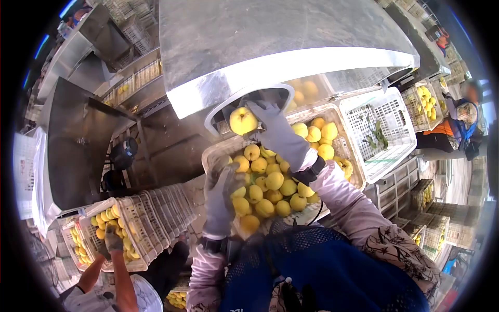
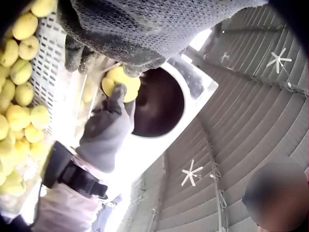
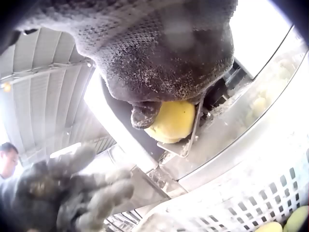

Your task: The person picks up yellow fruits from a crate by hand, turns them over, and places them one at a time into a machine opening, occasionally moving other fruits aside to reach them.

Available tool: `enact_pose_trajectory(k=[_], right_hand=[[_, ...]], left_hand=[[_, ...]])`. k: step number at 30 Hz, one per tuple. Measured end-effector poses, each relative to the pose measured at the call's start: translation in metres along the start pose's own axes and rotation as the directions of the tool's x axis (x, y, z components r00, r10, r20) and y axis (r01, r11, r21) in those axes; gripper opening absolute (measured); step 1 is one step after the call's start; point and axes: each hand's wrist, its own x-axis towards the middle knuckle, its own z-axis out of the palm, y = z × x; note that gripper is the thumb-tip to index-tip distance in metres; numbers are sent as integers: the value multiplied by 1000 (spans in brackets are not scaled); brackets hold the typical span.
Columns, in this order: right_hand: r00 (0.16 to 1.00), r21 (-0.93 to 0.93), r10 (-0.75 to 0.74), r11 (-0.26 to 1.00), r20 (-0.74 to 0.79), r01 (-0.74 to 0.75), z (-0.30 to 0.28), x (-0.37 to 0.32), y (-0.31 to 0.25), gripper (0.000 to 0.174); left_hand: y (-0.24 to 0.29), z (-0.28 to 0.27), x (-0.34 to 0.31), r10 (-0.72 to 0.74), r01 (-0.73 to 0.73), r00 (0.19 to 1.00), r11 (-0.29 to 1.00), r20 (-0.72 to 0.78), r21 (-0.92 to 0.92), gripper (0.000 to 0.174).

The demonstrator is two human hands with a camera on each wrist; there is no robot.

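My gloved right hand (image 1: 280,134) reaches to the oval opening (image 1: 218,115) in a metal machine. It grips a round yellow fruit (image 1: 243,120) there, thumb on its near side in the left wrist view. A thin metal bracket (image 3: 186,148) lies right at the fruit (image 3: 175,121) in the right wrist view; the glove hides the fruit's upper part. My gloved left hand (image 1: 220,195) is above the left end of a white crate (image 1: 210,151) filled with yellow fruits (image 1: 270,182). Its fingers (image 3: 104,200) are spread, with nothing in them.
Beside the fruit crate stands another white crate (image 1: 382,148) with a few green leaves. The machine's metal hood (image 1: 286,31) juts out above. At lower left, another person's gloved hand (image 1: 113,240) is over a crate of fruit. Another person (image 1: 460,117) stands at far right.
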Motion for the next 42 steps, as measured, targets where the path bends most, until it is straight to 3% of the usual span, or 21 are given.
enact_pose_trajectory(k=[2, 4, 5, 7, 13, 15, 17, 19, 21, 23, 24, 26, 27, 30, 33, 35, 37, 39, 40, 41, 42], right_hand=[[989, 127, -145, 982, 28, 140, -4, 1, 11, 77], [985, 175, -153, 975, 83, 136, -8, 9, 17, 77], [976, 219, -174, 965, 133, 142, -10, 11, 17, 78], [975, 220, -166, 967, 150, 131, -10, 9, 13, 76], [998, -30, -52, 998, 19, 52, 7, 9, 19, 62], [999, 201, 31, 979, 15, -34, 12, 24, 20, 54], [995, 180, 69, 980, 78, -82, 12, 35, 27, 47], [997, 113, 36, 993, -75, -27, 12, 21, 20, 51], [980, 205, 7, 978, -200, 34, -21, -16, -15, 59], [941, 253, 218, 925, 259, -284, -56, -59, -12, 76], [945, 209, 242, 935, 221, -288, -61, -85, 11, 77], [886, 55, 429, 894, 178, -444, -58, -122, 69, 79], [798, -51, 586, 809, 141, -585, -60, -123, 96, 81], [852, -244, 521, 833, 43, -497, -52, -99, 152, 79], [814, -565, 546, 741, 196, -361, -24, -69, 169, 73], [813, -612, 551, 713, 189, -341, -15, -80, 181, 65], [863, -416, 458, 842, 213, -344, -35, -86, 178, 67], [882, -315, 429, 879, 195, -357, -71, -101, 164, 64], [766, 130, 572, 770, 293, -624, -98, -102, 147, 57], [639, 501, 626, 417, 447, -759, -117, -110, 140, 49], [732, 641, 548, 401, 405, -655, -127, -128, 143, 50]], left_hand=[[0, -5, 0, -48, 49, 998, 999, -40, 21, 48], [4, 12, 7, 284, -279, 959, 924, 19, 263, 52], [8, 22, 17, 279, -273, 960, 926, 12, 262, 52], [19, 42, 44, 488, -541, 832, 607, 264, 581, 52], [17, 75, 61, 644, -407, 749, 259, 158, 876, 42], [18, 82, 83, 655, -389, 747, 286, 118, 876, 43], [25, 95, 89, 660, -374, 747, 313, 84, 873, 44], [48, 117, 72, 541, -221, 832, 530, -126, 818, 43], [42, 110, 62, 595, -387, 804, 521, 1, 761, 47], [11, 92, 41, 602, -546, 788, 591, 125, 594, 56], [-3, 91, 40, 589, -545, 796, 595, 141, 590, 56], [-35, 87, 39, 36, -232, 965, 590, 261, 774, 68], [-55, 88, 48, 24, -225, 965, 589, 262, 776, 68], [-124, 103, 122, -3, -234, 966, 401, 257, 886, 77], [-164, 118, 159, -272, 16, 946, 575, 174, 818, 84], [-171, 146, 137, -344, -89, 932, 87, 113, 992, 86], [-219, 122, 139, -156, -208, 966, 0, 205, 978, 85], [-225, 119, 129, -21, -315, 943, 255, 331, 914, 82], [-210, 126, 123, -73, -297, 941, 297, 331, 908, 75], [-195, 130, 124, -83, -293, 939, 308, 332, 905, 75], [-180, 130, 127, -291, -181, 899, 432, 327, 884, 70]])
